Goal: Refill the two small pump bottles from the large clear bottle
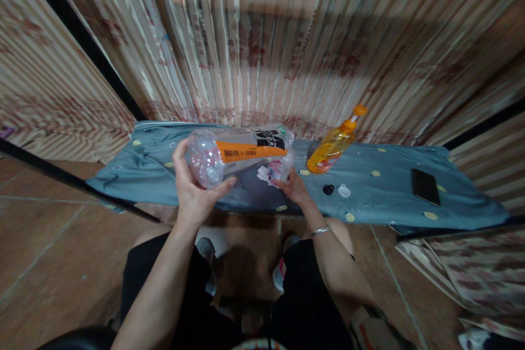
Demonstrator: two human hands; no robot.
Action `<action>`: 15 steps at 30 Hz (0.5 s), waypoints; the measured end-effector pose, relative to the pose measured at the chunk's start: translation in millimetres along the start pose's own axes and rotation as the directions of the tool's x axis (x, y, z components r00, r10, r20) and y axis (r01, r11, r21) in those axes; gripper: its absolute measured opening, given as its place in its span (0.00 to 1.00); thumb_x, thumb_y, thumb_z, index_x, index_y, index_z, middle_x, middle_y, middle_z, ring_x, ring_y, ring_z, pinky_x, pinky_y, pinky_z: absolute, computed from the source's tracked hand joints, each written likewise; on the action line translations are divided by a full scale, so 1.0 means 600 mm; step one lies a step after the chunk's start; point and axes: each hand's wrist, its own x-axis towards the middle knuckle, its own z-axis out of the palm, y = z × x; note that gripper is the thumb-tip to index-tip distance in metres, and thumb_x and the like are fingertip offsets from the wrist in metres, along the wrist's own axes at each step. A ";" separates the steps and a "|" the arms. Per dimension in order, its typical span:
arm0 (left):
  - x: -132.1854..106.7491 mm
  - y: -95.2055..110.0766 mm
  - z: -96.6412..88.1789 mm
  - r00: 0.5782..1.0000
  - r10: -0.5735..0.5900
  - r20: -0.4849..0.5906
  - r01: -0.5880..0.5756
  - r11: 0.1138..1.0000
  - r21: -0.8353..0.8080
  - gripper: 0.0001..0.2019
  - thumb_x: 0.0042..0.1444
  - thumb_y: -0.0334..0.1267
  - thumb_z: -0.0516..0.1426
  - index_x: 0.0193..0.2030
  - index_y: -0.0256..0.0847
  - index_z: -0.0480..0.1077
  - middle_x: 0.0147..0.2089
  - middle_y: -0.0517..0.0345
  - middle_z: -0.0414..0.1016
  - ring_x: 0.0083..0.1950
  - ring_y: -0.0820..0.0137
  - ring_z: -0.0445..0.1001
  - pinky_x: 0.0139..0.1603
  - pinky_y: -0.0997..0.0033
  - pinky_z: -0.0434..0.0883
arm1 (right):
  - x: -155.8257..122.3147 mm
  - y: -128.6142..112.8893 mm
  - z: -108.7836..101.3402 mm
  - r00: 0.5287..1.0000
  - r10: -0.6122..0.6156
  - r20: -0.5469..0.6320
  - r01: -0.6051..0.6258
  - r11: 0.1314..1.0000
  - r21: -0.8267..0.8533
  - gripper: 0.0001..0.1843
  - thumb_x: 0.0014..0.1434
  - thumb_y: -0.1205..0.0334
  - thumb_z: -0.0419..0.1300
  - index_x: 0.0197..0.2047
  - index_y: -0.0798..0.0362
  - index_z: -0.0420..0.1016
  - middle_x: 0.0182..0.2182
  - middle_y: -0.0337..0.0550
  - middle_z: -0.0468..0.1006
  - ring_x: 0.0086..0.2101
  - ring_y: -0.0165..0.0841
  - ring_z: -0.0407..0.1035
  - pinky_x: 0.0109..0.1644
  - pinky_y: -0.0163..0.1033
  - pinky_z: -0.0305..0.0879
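My left hand grips the base of a large clear plastic bottle with an orange and black label, held on its side above a low table draped in a blue-grey cloth. The bottle's neck points right toward my right hand. That hand is closed on a small clear bottle with a white and pink label, held at the big bottle's mouth. A silver bracelet is on my right wrist.
A tilted orange dish-soap bottle stands on the cloth to the right. Near it lie a black cap and a white cap. A black phone lies far right. A curtain hangs behind; tiled floor lies below.
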 end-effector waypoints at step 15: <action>0.002 0.002 0.005 0.999 0.031 -0.021 -0.031 0.999 -0.014 0.52 0.37 0.55 0.78 0.68 0.48 0.62 0.70 0.46 0.65 0.74 0.49 0.67 0.77 0.46 0.66 | -0.002 -0.015 -0.004 0.997 0.079 0.019 -0.078 0.996 -0.040 0.33 0.57 0.52 0.70 0.62 0.52 0.68 0.50 0.53 0.85 0.50 0.49 0.81 0.57 0.54 0.78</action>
